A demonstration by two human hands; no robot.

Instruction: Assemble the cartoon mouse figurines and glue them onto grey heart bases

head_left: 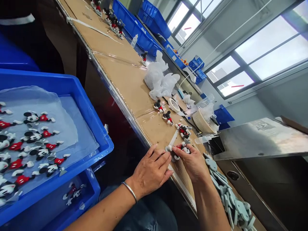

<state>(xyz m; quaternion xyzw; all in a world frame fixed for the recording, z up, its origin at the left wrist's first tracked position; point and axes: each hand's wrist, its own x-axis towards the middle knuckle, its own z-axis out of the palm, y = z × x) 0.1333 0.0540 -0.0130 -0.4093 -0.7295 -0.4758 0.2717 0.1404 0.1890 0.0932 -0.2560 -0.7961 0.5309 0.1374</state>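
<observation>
Right, far out to the left of the left hand (151, 170) sits a blue plastic tray (96, 128), and it's well stocked: flat Mickey Mouse figures (39, 152) in rows on a clear film sheet. Just below it, nearer the hand, a blue crate (92, 192) shows one more figure (73, 194) lying inside.

Now to the action! The left hand, a metal bangle (130, 191) on its wrist, has its fingers curled and pinching one end of a small Mickey Mouse figure (179, 154), while the right hand (192, 163) closes on the other end. That figure is held just above the cardboard-topped counter (120, 77), between both hands, with a white strip (173, 138) touching the counter just beyond it.

Beyond the hands stand more figures (163, 115), a wicker basket (202, 122) and a tape roll (174, 105). Off to the right of the right hand, a big heap of grey-blue pieces (228, 195) spills along the counter. So, judging by the pile, plenty looks left against that full tray.
</observation>
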